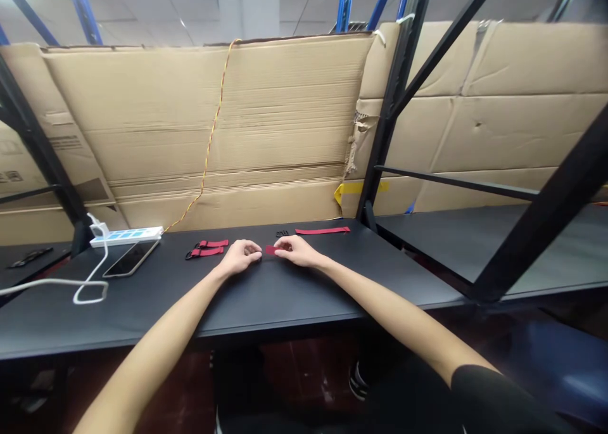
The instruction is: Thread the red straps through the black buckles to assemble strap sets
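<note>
Both my hands rest on the black table [266, 294], meeting at its middle. My left hand [241, 256] and my right hand [295, 251] are each pinched on an end of a short red strap [270, 250] that lies between them. Two folded red straps with black buckles [208, 248] lie just left of my left hand. A long flat red strap [323, 230] with a black buckle [282, 234] at its left end lies behind my right hand.
A phone [130, 258] lies at the left beside a white power strip [126, 236] with a white cable [71, 285] looping forward. Cardboard sheets [266, 136] stand behind the table. Black rack posts [392, 98] rise at right, with a second table surface [475, 244] beyond.
</note>
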Demonstrator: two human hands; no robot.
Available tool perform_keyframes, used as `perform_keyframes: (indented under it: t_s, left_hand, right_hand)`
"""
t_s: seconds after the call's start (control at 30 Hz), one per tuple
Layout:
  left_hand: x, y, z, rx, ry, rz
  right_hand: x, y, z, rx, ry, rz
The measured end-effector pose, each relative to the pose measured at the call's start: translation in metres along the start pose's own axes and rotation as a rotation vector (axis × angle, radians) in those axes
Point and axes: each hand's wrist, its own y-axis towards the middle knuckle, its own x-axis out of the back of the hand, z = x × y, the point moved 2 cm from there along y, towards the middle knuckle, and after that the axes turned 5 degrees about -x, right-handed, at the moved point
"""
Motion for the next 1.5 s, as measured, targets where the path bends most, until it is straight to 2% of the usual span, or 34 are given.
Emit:
perform_keyframes:
  t_s: [0.13, 0.27, 0.37, 0.67, 0.9, 1.1, 1.23, 1.33, 1.5]
  left_hand:
    - [0.0, -0.002, -0.001, 0.01, -0.013, 0.028]
    - [0.001, -0.003, -0.007, -0.007, -0.084, -0.012]
    - [0.001, -0.004, -0.011, 0.028, -0.147, 0.002]
    - [-0.007, -0.007, -0.012, 0.225, -0.571, -0.011]
    - [-0.002, -0.006, -0.01, 0.198, -0.484, -0.064]
    - [-0.008, -0.004, -0.008, 0.157, -0.501, -0.02]
    - [-0.01, -0.003, -0.005, 0.12, -0.412, -0.038]
    - [-0.009, -0.002, -0.006, 0.103, -0.38, -0.061]
    - [-0.011, -0.004, -0.011, 0.057, -0.371, -0.023]
  right_hand:
    - [0.0, 0.001, 0.0, -0.015, 0.018, -0.02]
    - [-0.001, -0.002, 0.006, 0.004, 0.024, 0.001]
    - [-0.002, -0.003, 0.011, 0.022, 0.026, 0.016]
    - [-0.004, -0.002, 0.008, -0.005, -0.039, -0.035]
    - [-0.007, -0.006, 0.013, 0.017, -0.102, -0.059]
    - [-0.009, -0.006, 0.016, 0.014, -0.06, -0.031]
    - [-0.005, -0.003, 0.013, -0.022, 0.008, -0.064]
    - [-0.005, -0.002, 0.011, -0.049, 0.062, -0.016]
    - [-0.011, -0.005, 0.011, -0.033, 0.109, 0.091]
